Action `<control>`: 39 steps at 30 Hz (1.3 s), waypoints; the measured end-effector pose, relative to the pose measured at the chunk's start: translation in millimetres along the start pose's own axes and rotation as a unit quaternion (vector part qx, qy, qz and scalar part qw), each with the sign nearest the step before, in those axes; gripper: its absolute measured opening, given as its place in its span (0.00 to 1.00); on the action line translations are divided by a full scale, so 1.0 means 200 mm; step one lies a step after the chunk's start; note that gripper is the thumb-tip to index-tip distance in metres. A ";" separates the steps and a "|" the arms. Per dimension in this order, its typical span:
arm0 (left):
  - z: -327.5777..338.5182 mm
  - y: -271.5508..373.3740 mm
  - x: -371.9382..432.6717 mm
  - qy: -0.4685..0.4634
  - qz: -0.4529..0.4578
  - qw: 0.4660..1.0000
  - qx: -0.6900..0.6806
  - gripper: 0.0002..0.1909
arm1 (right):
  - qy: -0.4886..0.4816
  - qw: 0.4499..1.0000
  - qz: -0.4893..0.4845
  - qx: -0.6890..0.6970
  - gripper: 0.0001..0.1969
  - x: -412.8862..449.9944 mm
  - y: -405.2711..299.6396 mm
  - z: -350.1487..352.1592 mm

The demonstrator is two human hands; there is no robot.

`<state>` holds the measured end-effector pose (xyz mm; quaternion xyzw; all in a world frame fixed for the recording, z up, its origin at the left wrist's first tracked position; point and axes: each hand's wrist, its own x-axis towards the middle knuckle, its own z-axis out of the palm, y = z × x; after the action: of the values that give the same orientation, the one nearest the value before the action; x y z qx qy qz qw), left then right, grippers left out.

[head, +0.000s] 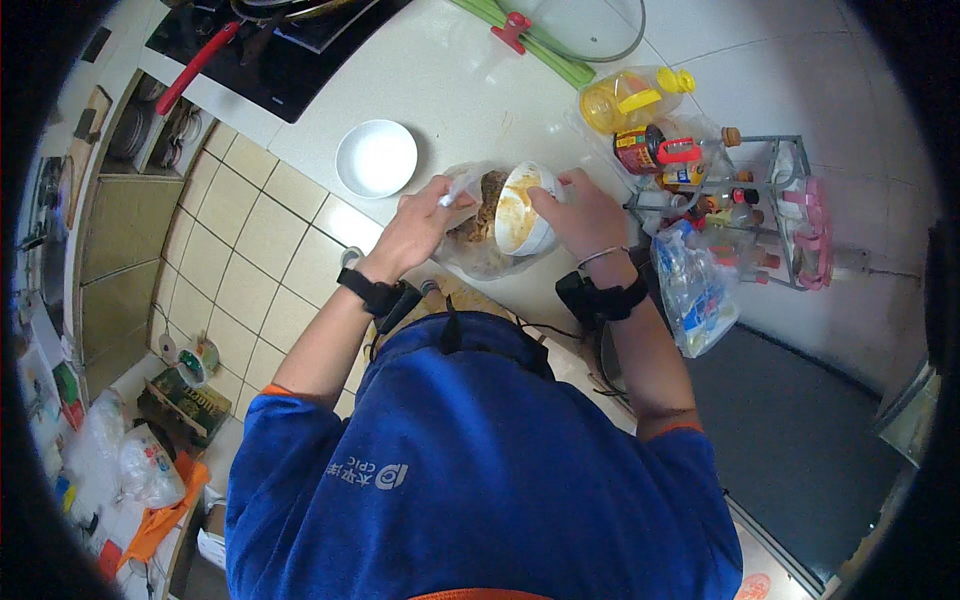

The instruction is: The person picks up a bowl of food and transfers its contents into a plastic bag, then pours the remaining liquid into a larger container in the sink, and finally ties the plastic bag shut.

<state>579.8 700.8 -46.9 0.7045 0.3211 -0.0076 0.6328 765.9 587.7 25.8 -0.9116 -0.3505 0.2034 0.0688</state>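
Note:
My left hand (424, 221) pinches the rim of a clear plastic bag (480, 264) and holds its mouth apart. Brown, crumbly or chunky food (489, 196) lies inside the bag. In my right hand (589, 217) is a white bowl (536, 241), tilted on its side over the bag's mouth, its inside smeared with yellow-brown residue. My right thumb rests over the bowl's rim. A second white bowl (376, 159) stands upright on the counter, to the left of the bag and beyond my left hand.
A black cooktop (300, 75) with a red-handled pan (199, 67) is at the upper left. Green stalks (555, 64) with a red clip (511, 33) lie near a glass lid (592, 34). An oil bottle (600, 105), sauce bottles and a metal rack (787, 210) stand right.

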 end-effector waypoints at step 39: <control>-0.99 -1.44 -2.66 0.672 -0.069 0.681 -0.281 0.19 | -0.391 0.643 -0.201 0.626 0.28 -0.72 -2.07 0.73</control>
<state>-54.0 639.6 -40.1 0.2848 0.6951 0.5149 0.4131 356.3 797.3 50.8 -0.3932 -0.3085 0.6933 0.5192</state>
